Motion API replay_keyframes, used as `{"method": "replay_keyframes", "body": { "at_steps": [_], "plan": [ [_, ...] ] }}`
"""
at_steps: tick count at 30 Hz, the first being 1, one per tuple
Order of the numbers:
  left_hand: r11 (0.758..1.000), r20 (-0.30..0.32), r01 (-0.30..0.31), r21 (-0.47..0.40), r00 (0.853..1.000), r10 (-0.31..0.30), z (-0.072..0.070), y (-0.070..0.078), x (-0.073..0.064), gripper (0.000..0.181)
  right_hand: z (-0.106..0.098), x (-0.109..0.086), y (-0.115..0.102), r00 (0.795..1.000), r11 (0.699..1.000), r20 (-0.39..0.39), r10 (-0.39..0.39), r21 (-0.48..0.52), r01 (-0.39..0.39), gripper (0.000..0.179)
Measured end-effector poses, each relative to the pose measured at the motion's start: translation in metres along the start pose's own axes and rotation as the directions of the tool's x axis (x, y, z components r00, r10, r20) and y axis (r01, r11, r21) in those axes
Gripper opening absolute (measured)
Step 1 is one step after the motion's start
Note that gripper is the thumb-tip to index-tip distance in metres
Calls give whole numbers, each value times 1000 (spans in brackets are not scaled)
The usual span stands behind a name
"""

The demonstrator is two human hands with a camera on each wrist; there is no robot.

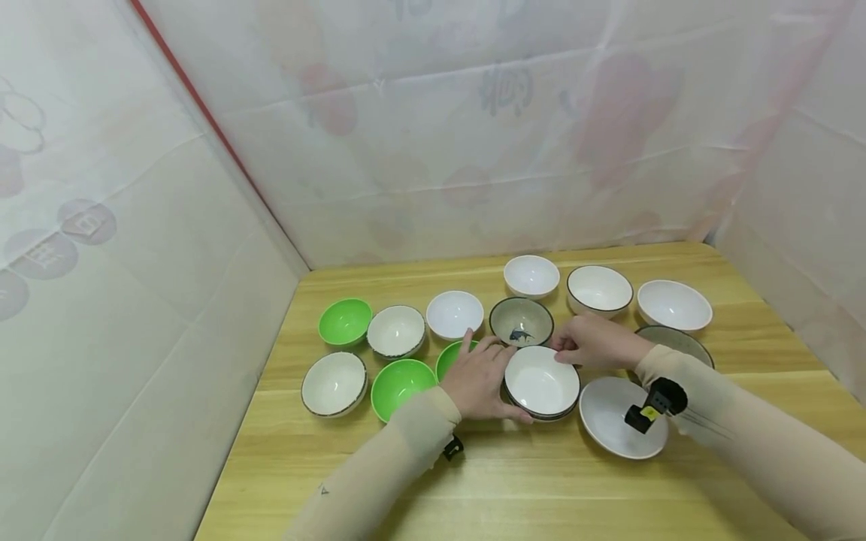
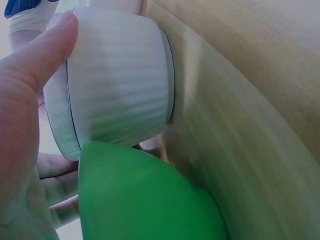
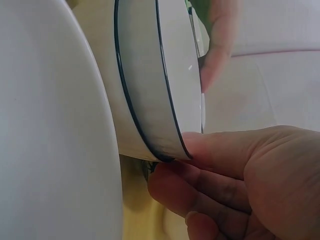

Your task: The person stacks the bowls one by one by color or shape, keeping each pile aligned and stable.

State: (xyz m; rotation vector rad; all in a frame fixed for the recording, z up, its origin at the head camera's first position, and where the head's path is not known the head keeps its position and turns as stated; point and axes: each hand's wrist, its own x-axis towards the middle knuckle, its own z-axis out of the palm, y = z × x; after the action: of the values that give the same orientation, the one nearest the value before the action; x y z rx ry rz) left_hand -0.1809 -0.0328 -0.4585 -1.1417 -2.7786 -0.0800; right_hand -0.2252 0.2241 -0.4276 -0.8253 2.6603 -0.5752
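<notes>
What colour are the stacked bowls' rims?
The rims are dark, bluish-black; the right wrist view shows them best.

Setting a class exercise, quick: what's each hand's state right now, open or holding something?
Left hand: open, spread against the stacked white bowls.
Right hand: closed, pinching them at the edge.

Whole place is basically boxed in with whitish sheeting, kinda wrinkly. Back wall point(image 1: 419, 173) is at 12 o'clock, left wall point(image 1: 149, 315) at 9, right wall point(image 1: 812, 173) between 2 and 3. Thin red strip point(image 1: 203, 113) slants down the corner around 10. Faded prints all over: pale circles point(image 1: 40, 254) at 9, grey lettering point(image 1: 504, 90) near 1, a pinkish blotch point(image 1: 621, 116) around 2. Worktop point(image 1: 501, 511) at 6 is yellowish wood-grain, with a soft pale sheen on it.
</notes>
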Motion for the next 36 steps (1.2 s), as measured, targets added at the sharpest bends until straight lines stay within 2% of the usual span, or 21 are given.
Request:
{"method": "replay_keyframes", "body": {
  "at_steps": [13, 15, 19, 22, 26, 29, 33, 36],
  "plan": [
    [1000, 5, 4, -19, 1000, -4, 0, 1, -1, 114, -5, 1, 1, 1000, 1000, 9, -16, 17, 16, 6],
    [1000, 4, 2, -25, 1000, -1, 0, 1, -1, 114, -11, 0, 2, 999, 999, -21, -29, 16, 29, 9],
    [1000, 0, -6, -24, 1000, 6, -1, 2, 0, 119, -29, 2, 13, 990, 999, -139, -35, -23, 32, 17],
    [1000, 9, -5, -15, 1000, 5, -2, 3, 0, 123, -46, 3, 28, 979, 999, -201, 18, -42, -27, 34],
    [1000, 19, -6, 2, 1000, 6, -2, 6, 0, 126, -64, 4, 53, 969, 989, -204, 136, -26, -145, 72],
    [1000, 14, -7, 11, 1000, 6, 0, 8, 1, 126, -71, 4, 72, 964, 980, -189, 189, -32, -199, 99],
    [1000, -1, 5, 8, 1000, -5, 3, 8, 0, 125, -72, 5, 87, 959, 969, -179, 221, -69, -236, 112],
    [1000, -12, 20, 16, 1000, -19, 4, 8, 0, 126, -70, 6, 92, 958, 965, -177, 228, -94, -247, 115]
  ]
}}
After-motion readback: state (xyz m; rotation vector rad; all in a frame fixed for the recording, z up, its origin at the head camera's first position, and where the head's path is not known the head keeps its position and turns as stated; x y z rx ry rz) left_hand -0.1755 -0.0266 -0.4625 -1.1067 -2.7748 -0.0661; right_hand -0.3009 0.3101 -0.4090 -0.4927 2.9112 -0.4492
